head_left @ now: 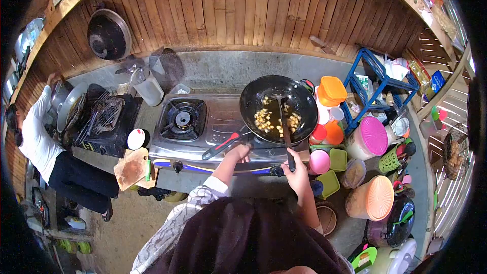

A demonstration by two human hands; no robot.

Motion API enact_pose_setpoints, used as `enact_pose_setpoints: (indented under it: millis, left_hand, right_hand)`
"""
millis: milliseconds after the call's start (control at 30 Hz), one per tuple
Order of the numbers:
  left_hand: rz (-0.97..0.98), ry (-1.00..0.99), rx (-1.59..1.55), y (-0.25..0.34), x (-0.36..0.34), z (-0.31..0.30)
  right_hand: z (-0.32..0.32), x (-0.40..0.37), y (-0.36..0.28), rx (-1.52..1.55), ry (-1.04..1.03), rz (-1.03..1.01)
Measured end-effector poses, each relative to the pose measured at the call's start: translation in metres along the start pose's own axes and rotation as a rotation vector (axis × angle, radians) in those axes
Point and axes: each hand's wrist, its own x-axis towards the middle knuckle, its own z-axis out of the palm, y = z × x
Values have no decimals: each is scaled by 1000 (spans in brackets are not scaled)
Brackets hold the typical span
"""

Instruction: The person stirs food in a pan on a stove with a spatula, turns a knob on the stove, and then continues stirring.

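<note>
A black wok [253, 104] sits on the right burner of the steel gas stove [223, 114]. Small pale pieces of food [263, 121] lie in oil inside it. My right hand [298, 173] is closed round the dark handle of a spatula [286, 127], whose blade end reaches into the wok. Just below the wok's red and black handle [221, 145], my left hand [239, 153] hangs near the stove's front edge. Its fingers look loosely curled and apart, with nothing visible in them.
Left of the wok is a bare burner [182, 118]. A cutting board [131, 169] with a green-handled knife [148, 170] lies further left. Another person [43, 139] bends by a second stove. Colourful containers [370, 137] and a blue rack [378, 73] stand right.
</note>
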Motion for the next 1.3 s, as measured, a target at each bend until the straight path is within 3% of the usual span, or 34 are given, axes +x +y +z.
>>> enact_pose_setpoints:
  millis: [133,233,333,533,600,633,733,900,1167,1300]
  left_hand:
    - [-6,2,-36,-3,4,1]
    - [20,7,-65,-5,5,2]
    - [17,21,-30,-1,-3,2]
    - [5,15,18,2,-8,-1]
    - [2,18,11,2,-8,0]
    - [-2,21,4,2,-8,0]
    - [21,15,-1,-1,-4,1]
    - [13,24,-21,3,-12,0]
    - [42,24,22,2,-17,0]
    - [152,157,-85,-5,-29,12]
  right_hand:
    - [-15,-10,-25,-12,3,54]
    - [-29,-14,-27,-141,126,-190]
    - [-45,-21,-56,-23,139,-32]
    - [-66,-37,-77,-8,321,-113]
    - [-75,-42,-80,51,311,45]
    - [-75,-43,-71,70,371,-26]
    - [-85,-48,-85,102,428,48]
    - [-95,-55,-89,142,515,-27]
    - [-104,-60,-83,157,547,-1]
    - [-103,-53,-73,186,451,47]
